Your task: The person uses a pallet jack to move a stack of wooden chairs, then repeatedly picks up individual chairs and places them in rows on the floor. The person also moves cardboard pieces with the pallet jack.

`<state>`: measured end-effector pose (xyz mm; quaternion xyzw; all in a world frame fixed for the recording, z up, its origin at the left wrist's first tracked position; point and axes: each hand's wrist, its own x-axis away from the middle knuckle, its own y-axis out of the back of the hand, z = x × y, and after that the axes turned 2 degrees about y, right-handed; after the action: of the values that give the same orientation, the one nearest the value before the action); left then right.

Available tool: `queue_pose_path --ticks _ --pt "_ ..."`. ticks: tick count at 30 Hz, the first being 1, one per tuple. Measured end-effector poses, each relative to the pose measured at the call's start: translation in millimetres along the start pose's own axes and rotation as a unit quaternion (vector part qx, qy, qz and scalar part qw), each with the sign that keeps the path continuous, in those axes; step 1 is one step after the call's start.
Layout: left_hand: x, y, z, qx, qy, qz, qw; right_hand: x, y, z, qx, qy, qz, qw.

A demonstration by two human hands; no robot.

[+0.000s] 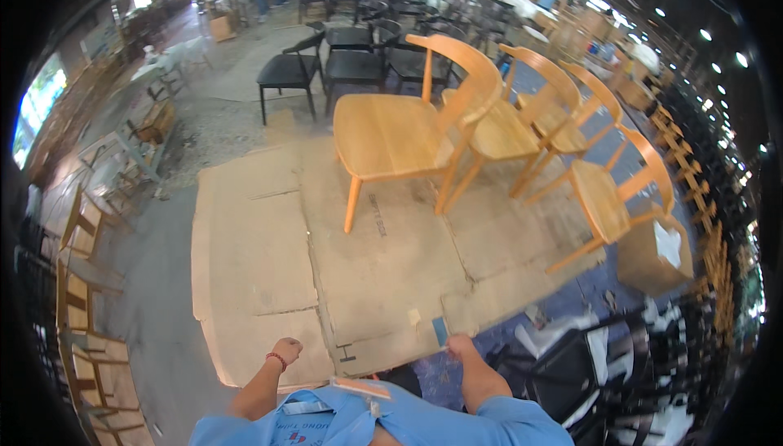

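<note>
Head view, looking down on a workshop floor covered by flattened cardboard sheets (pixel 269 258). The person's torso and upper arms are cut off by the lower edge; only the forearms and a blue shirt show. The far rows of dark chairs and the stacks along the right rim are too small and bent by the lens to count.

The left hand (pixel 286 351) sits at the near edge of the cardboard, curled into a loose fist with its grip pressed together; whether it holds anything cannot be told. A red band circles that wrist. The right hand (pixel 459 346) also lies at the near edge of the cardboard, farther right, its grip pinching a small blue flat piece (pixel 440 330) that stands up above the fingers; what the piece is cannot be made out.

Four light wooden chairs stand on the far right part of the cardboard. The nearest chair (pixel 391 132) is well apart from both hands, toward the far edge; three more (pixel 522 120) (pixel 583 124) (pixel 612 197) follow to its right, overlapping one another. A cardboard box (pixel 644 262) with white filling stands just off the right edge of the cardboard. One black chair (pixel 563 368) lies near the right hand, partly hidden by white wrapping.
</note>
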<state>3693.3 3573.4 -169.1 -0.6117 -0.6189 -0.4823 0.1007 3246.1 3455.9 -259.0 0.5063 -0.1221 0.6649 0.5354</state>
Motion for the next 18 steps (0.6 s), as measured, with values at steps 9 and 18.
queue_pose_path --ticks 9,18 --pt "-86.8 -6.2 -451.6 -0.074 -0.362 -0.134 0.919 -47.0 89.0 140.3 -0.276 0.240 0.052 0.929" --pt "-122.7 -21.5 -689.6 -0.222 -0.373 -0.190 0.881 -3.1 125.9 -171.9 0.397 0.185 0.037 0.898"
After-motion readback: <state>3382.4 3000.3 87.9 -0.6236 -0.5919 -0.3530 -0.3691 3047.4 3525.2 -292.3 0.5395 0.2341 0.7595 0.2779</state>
